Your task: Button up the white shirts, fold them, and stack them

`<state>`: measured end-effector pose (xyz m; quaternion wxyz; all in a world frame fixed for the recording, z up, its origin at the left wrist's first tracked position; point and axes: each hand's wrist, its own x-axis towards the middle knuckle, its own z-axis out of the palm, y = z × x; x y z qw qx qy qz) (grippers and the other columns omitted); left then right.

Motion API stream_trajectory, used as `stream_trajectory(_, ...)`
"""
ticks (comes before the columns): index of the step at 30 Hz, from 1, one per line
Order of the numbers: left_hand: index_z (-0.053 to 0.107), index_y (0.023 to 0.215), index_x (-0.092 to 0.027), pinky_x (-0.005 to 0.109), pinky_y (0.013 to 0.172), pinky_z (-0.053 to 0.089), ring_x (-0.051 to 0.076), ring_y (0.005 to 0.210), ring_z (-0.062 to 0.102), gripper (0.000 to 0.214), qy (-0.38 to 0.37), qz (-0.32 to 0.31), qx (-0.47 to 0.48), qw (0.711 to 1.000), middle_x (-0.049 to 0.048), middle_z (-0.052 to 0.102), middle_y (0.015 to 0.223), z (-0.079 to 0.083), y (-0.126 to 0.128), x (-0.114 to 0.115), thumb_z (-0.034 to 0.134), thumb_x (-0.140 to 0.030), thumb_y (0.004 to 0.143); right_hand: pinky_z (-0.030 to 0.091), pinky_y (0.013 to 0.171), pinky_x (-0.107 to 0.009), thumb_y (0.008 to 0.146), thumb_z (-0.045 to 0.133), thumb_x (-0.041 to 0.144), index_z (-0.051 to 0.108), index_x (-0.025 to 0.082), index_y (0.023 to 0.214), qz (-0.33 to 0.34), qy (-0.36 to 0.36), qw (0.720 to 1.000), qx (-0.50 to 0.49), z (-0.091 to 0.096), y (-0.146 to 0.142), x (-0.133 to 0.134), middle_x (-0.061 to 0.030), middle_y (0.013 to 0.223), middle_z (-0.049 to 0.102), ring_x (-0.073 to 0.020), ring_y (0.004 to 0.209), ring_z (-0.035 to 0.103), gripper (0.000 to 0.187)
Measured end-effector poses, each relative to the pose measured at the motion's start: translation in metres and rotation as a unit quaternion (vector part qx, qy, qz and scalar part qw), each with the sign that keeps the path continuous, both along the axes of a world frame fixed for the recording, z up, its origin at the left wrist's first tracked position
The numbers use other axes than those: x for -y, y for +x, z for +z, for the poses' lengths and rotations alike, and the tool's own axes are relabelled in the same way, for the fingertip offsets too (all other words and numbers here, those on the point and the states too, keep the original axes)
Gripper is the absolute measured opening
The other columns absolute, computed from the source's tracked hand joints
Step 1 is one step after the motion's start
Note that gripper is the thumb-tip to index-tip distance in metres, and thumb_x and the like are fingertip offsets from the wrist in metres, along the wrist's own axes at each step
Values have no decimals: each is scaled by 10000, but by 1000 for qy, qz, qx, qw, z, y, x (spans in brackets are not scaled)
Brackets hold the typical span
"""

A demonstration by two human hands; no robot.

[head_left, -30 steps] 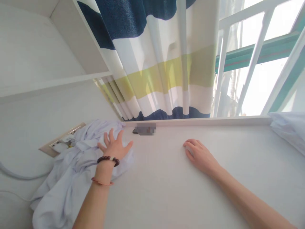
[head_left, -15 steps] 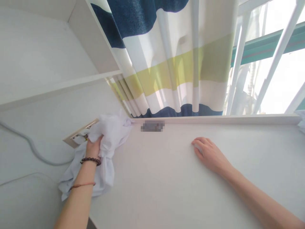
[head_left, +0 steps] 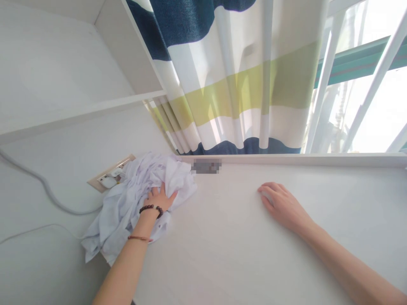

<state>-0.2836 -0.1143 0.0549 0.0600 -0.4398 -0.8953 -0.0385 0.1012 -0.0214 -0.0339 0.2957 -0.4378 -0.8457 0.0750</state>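
My left hand [head_left: 159,198] lies with spread fingers on top of a crumpled white cloth [head_left: 127,212], pressing against it. The cloth is heaped in the corner at the left end of a white desk top [head_left: 216,245], and one part of it hangs over the edge. Whether it is a garment I cannot tell. My right hand [head_left: 277,199] rests on the desk top, its fingers loosely bent and a gap showing between thumb and fingers. No object is visible in it.
A wall socket [head_left: 111,173] with white plugs sits beside the cloth; a grey cable [head_left: 47,190] runs along the wall. A blurred dark object [head_left: 206,166] lies by the back ledge. Behind hang striped curtains [head_left: 235,97] and white window bars [head_left: 365,101]. A shelf [head_left: 79,109] overhangs the left.
My left hand has let go of the bunched cloth and moved right, fingers now spread on it. The cloth has settled into a wider heap, uncovering the socket more. My right hand stays put.
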Motion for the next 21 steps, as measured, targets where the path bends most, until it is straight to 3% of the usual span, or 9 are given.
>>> stream_trajectory(4,684,990,-77,583,868,409,434,1028,598,747,-36,14,11,999,261,632,1093,47,1,-6,354,-719,795,465,916,-382,885,378,222,642,207,1034,-2,5,1000,-3,-1,-1,0,-101,1130,620,-252,1070,553,303)
stream_trajectory(7,615,1143,-78,595,936,356,417,1178,493,662,12,8,-37,999,242,503,1294,78,-1,-17,265,-585,901,463,915,-377,890,369,226,639,217,1031,0,9,1000,-1,-2,0,-1,-96,1130,619,-251,1064,555,304)
stream_trajectory(10,390,1380,-94,527,1042,293,356,1336,301,583,50,-29,-58,997,197,301,1479,78,-5,-33,322,-478,946,461,914,-382,894,367,243,635,211,1032,1,9,1000,1,-3,1,-2,-99,1133,616,-257,1060,555,303)
stream_trajectory(13,451,1311,-72,485,978,402,299,1211,460,522,37,-22,-19,999,186,467,1356,58,-15,-47,530,-393,906,459,918,-394,890,376,253,632,201,1036,0,9,1000,-1,-5,1,-3,-103,1132,615,-263,1058,555,299)
stream_trajectory(16,544,1205,-145,428,851,516,219,1017,595,352,54,15,16,998,101,576,1199,47,-30,-54,569,-322,901,459,916,-390,892,376,250,632,200,1035,4,7,1000,-1,-5,0,-3,-104,1129,617,-259,1056,555,298)
stream_trajectory(18,546,1204,-156,424,838,525,216,1006,600,344,96,33,22,995,91,577,1194,55,-41,-54,562,-327,905,453,923,-387,896,370,246,629,193,1044,7,4,1000,2,-4,0,-4,-105,1133,614,-257,1060,550,303)
stream_trajectory(21,543,1206,-141,434,848,518,226,1008,595,350,175,41,13,984,93,578,1198,83,-54,-49,555,-326,909,450,926,-384,895,375,242,628,195,1053,2,3,1000,2,-3,-1,-4,-102,1138,610,-254,1059,548,301)
